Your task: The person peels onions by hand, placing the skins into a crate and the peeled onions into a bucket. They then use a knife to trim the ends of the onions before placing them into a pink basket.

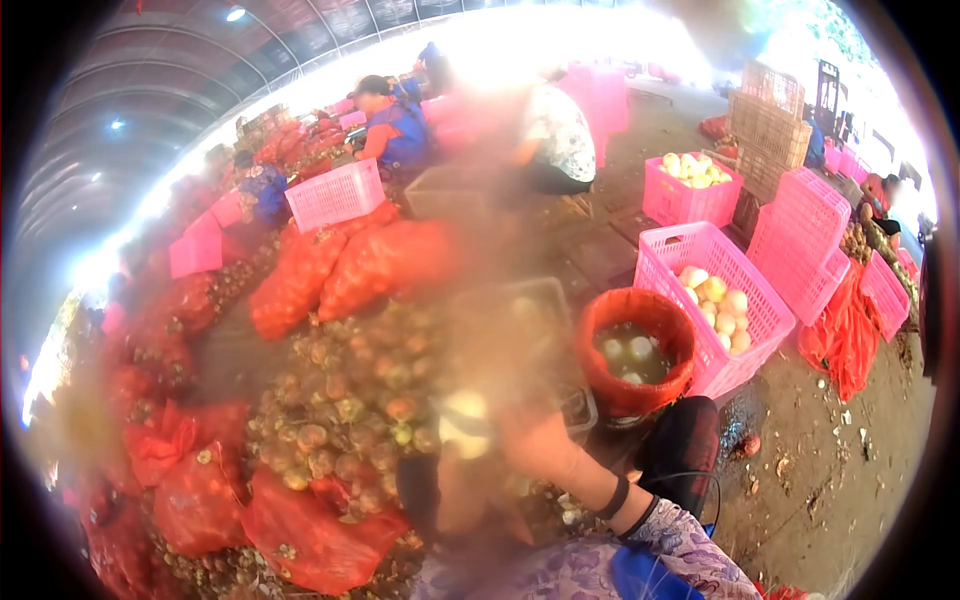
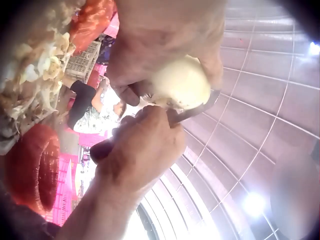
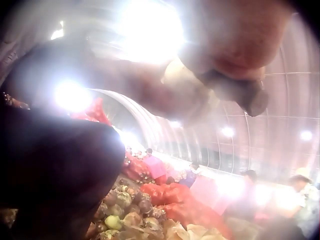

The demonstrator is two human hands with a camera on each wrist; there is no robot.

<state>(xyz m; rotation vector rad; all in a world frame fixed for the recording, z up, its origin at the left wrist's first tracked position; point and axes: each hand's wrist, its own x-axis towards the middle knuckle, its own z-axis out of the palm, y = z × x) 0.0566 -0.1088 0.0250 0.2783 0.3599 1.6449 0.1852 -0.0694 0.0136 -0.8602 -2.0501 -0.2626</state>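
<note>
A pale peeled onion (image 2: 182, 85) is held in my left hand (image 2: 165, 35), whose fingers curl round it. My right hand (image 2: 142, 150) grips a small knife; its narrow blade (image 2: 200, 107) lies along the onion's lower side in the left wrist view. In the right wrist view, the butt of the knife handle (image 3: 257, 102) pokes out of the right fist. Haze blurs both hands in the head view, where the onion (image 1: 465, 425) shows as a pale patch beside my right hand (image 1: 535, 440). A heap of unpeeled onions (image 1: 340, 400) lies in front of me.
To the right stands a red-lined bucket (image 1: 610, 375) with several peeled onions, beside a pink crate (image 1: 770, 335) holding more. Red mesh sacks (image 1: 320, 530) lie at the left. Other people (image 1: 395, 130) sit farther back among pink crates.
</note>
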